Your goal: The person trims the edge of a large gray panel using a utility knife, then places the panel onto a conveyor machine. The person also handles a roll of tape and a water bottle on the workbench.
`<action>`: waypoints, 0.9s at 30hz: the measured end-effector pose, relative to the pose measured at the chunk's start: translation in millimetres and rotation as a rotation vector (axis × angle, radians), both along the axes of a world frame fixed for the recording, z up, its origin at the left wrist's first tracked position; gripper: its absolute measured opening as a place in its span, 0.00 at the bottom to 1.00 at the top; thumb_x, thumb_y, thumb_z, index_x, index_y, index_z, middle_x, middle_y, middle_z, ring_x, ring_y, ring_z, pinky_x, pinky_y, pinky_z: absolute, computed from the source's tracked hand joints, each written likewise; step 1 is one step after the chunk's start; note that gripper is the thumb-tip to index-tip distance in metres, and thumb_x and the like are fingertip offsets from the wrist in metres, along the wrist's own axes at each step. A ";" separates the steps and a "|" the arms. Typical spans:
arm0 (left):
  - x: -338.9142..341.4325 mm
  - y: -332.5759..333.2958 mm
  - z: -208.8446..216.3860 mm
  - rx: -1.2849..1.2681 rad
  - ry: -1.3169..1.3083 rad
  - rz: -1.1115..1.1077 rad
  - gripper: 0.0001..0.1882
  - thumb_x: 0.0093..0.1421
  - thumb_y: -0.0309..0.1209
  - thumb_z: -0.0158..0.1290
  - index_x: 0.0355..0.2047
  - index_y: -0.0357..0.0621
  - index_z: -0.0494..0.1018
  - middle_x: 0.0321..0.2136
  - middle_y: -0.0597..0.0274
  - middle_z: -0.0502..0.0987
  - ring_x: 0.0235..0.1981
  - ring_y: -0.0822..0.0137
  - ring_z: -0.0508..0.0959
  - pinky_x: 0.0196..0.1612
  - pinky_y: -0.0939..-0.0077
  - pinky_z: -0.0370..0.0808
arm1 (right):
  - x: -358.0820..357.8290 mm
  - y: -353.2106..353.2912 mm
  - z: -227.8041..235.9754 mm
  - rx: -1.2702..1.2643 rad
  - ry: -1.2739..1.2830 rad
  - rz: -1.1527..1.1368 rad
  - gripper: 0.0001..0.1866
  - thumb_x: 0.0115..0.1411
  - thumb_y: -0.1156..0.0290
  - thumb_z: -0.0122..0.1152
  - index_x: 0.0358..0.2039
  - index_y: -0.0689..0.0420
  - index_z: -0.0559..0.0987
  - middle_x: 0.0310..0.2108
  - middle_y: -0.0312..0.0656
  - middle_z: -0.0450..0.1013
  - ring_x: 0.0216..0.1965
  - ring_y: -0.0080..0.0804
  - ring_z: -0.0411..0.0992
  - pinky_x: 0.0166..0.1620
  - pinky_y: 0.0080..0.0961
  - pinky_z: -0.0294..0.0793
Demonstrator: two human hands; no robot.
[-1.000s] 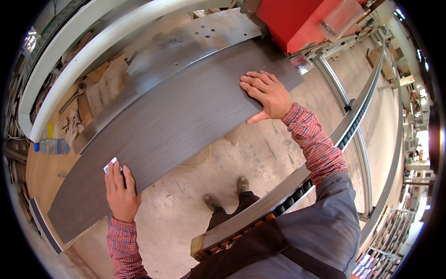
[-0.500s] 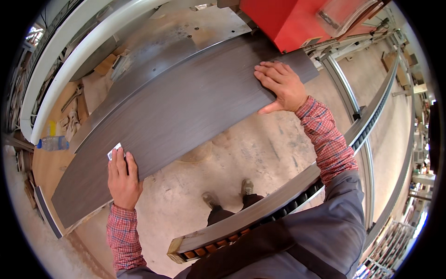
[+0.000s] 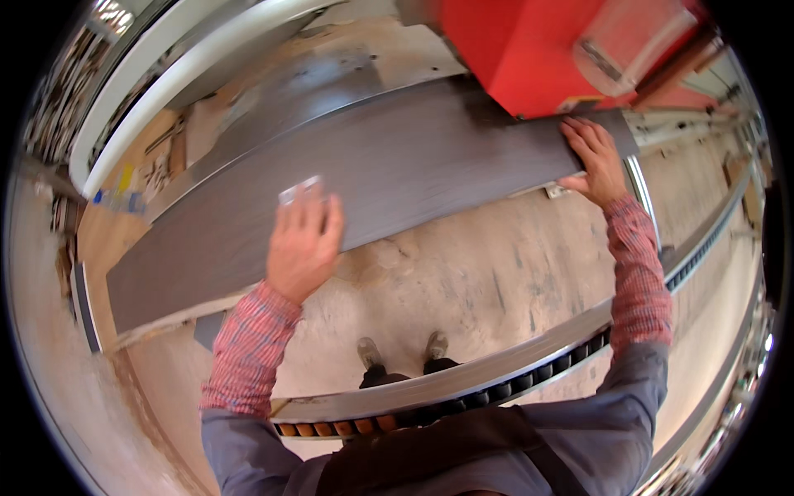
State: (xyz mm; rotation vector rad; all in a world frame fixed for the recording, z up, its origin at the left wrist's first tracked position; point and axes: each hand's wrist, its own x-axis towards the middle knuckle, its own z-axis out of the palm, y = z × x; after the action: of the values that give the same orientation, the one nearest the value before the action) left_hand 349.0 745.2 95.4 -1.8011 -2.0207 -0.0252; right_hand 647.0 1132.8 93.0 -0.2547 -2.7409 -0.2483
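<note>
A long dark grey panel [image 3: 397, 165] with a rounded left end lies across the machine bed in front of me. My left hand [image 3: 306, 244] is over its front edge, fingers stretched forward, with a small white piece [image 3: 299, 190] at the fingertips. Motion blurs that piece, so its kind is unclear. Toward the panel's right end, my right hand [image 3: 597, 165] rests with its fingers flat on top and its thumb along the front edge. Those fingers lie close beside a red machine housing [image 3: 504, 66].
A metal plate [image 3: 306, 91] borders the panel's far side. A curved white guard [image 3: 165, 91] arches at the left, near a plastic bottle [image 3: 120, 201]. A rail with dark rollers [image 3: 513, 384] crosses in front of my body, above the concrete floor [image 3: 463, 281].
My left hand has moved right and forward along the panel, carrying the white piece at its fingertips. My right hand appears farther right, beside the red housing. The whole view has shifted too.
</note>
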 end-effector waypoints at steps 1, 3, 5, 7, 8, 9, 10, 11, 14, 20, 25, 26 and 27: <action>4.3 5.3 -1.7 -0.012 -0.013 0.003 0.23 0.57 0.26 0.50 0.53 0.33 0.69 0.53 0.37 0.72 0.56 0.39 0.72 0.54 0.48 0.73 | 9.0 1.4 -1.1 0.014 -0.006 -0.029 0.45 0.50 0.34 0.60 0.56 0.60 0.73 0.56 0.46 0.69 0.58 0.49 0.65 0.60 0.45 0.62; 15.3 18.3 0.7 -0.033 -0.026 0.013 0.23 0.58 0.29 0.50 0.54 0.33 0.69 0.55 0.36 0.71 0.57 0.39 0.71 0.53 0.44 0.73 | 8.4 -24.6 -0.9 -0.010 -0.016 0.011 0.42 0.53 0.37 0.59 0.56 0.60 0.72 0.56 0.48 0.69 0.59 0.51 0.65 0.60 0.48 0.61; 25.9 38.1 1.0 -0.043 -0.022 -0.002 0.25 0.58 0.32 0.51 0.55 0.34 0.69 0.56 0.36 0.70 0.57 0.38 0.71 0.53 0.40 0.72 | -10.9 -68.6 14.1 -0.093 0.034 0.130 0.38 0.54 0.43 0.61 0.55 0.61 0.73 0.55 0.48 0.70 0.58 0.51 0.66 0.59 0.49 0.61; 33.5 54.5 -11.4 -0.028 -0.007 -0.001 0.26 0.59 0.35 0.50 0.56 0.35 0.68 0.57 0.36 0.69 0.58 0.38 0.70 0.54 0.40 0.71 | -63.7 -127.8 33.3 -0.201 0.173 0.269 0.32 0.52 0.53 0.66 0.53 0.59 0.74 0.52 0.48 0.72 0.56 0.51 0.68 0.58 0.49 0.63; 39.8 62.7 -16.4 -0.008 -0.004 0.001 0.26 0.60 0.35 0.50 0.56 0.35 0.68 0.58 0.36 0.69 0.59 0.38 0.70 0.55 0.41 0.71 | -93.4 -160.0 41.4 -0.257 0.250 0.338 0.30 0.50 0.58 0.68 0.52 0.58 0.75 0.51 0.47 0.73 0.55 0.50 0.69 0.57 0.49 0.64; 46.5 73.1 -20.1 -0.016 -0.004 0.010 0.26 0.61 0.36 0.49 0.57 0.34 0.68 0.58 0.37 0.69 0.59 0.38 0.70 0.55 0.40 0.70 | -125.5 -193.3 48.9 -0.345 0.306 0.411 0.28 0.47 0.64 0.70 0.50 0.57 0.76 0.50 0.45 0.74 0.54 0.49 0.69 0.56 0.49 0.65; 54.3 85.3 -21.3 -0.022 -0.004 0.011 0.25 0.62 0.36 0.47 0.57 0.34 0.68 0.58 0.37 0.69 0.59 0.38 0.69 0.55 0.38 0.69 | -153.9 -222.9 54.3 -0.395 0.285 0.476 0.27 0.47 0.63 0.70 0.48 0.57 0.76 0.50 0.44 0.73 0.55 0.47 0.69 0.55 0.48 0.67; 62.7 99.0 -22.9 -0.029 -0.005 0.006 0.25 0.63 0.36 0.46 0.57 0.34 0.68 0.58 0.38 0.69 0.59 0.37 0.69 0.55 0.37 0.69 | -180.2 -252.1 52.4 -0.465 0.241 0.539 0.29 0.49 0.60 0.70 0.50 0.59 0.75 0.52 0.45 0.72 0.56 0.47 0.68 0.56 0.48 0.67; 84.4 136.1 -25.6 -0.041 -0.014 0.006 0.25 0.66 0.37 0.43 0.57 0.33 0.68 0.58 0.39 0.69 0.59 0.37 0.68 0.54 0.33 0.67 | -250.3 -322.8 41.3 -0.665 -0.132 0.714 0.35 0.55 0.50 0.65 0.56 0.61 0.70 0.58 0.47 0.67 0.60 0.46 0.63 0.59 0.52 0.63; 128.8 211.1 -44.4 0.161 -0.129 -0.014 0.26 0.65 0.37 0.44 0.59 0.34 0.68 0.57 0.38 0.69 0.59 0.34 0.67 0.51 0.24 0.64 | -275.3 -304.2 -2.0 -0.041 -0.176 0.684 0.40 0.58 0.42 0.56 0.62 0.59 0.67 0.64 0.46 0.61 0.66 0.47 0.56 0.64 0.55 0.59; 149.9 139.1 -60.1 0.294 -0.444 -0.452 0.21 0.65 0.38 0.45 0.55 0.41 0.71 0.54 0.49 0.73 0.61 0.46 0.68 0.62 0.43 0.64 | -248.0 -263.9 14.6 -0.014 -0.321 0.686 0.39 0.58 0.44 0.57 0.63 0.58 0.66 0.65 0.45 0.60 0.68 0.48 0.54 0.66 0.55 0.56; 157.9 98.1 -72.5 0.300 -0.651 -0.518 0.20 0.65 0.37 0.46 0.53 0.43 0.72 0.53 0.52 0.74 0.60 0.50 0.69 0.64 0.48 0.64 | -238.6 -253.4 13.8 -0.022 -0.330 0.680 0.39 0.58 0.44 0.57 0.63 0.58 0.66 0.65 0.45 0.60 0.68 0.48 0.54 0.67 0.54 0.55; 150.8 58.0 -77.8 0.302 -0.848 -0.587 0.18 0.65 0.37 0.46 0.51 0.44 0.73 0.52 0.54 0.75 0.60 0.53 0.70 0.66 0.53 0.63 | -230.1 -241.2 15.3 -0.024 -0.327 0.666 0.39 0.58 0.44 0.57 0.63 0.58 0.66 0.65 0.46 0.60 0.68 0.48 0.53 0.67 0.54 0.55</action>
State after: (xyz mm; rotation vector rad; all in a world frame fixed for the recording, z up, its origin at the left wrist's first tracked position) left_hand 499.7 803.2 17.6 -2.3113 -1.6861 -1.3842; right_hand 416.9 891.5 108.3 0.7455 -2.9546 -0.0732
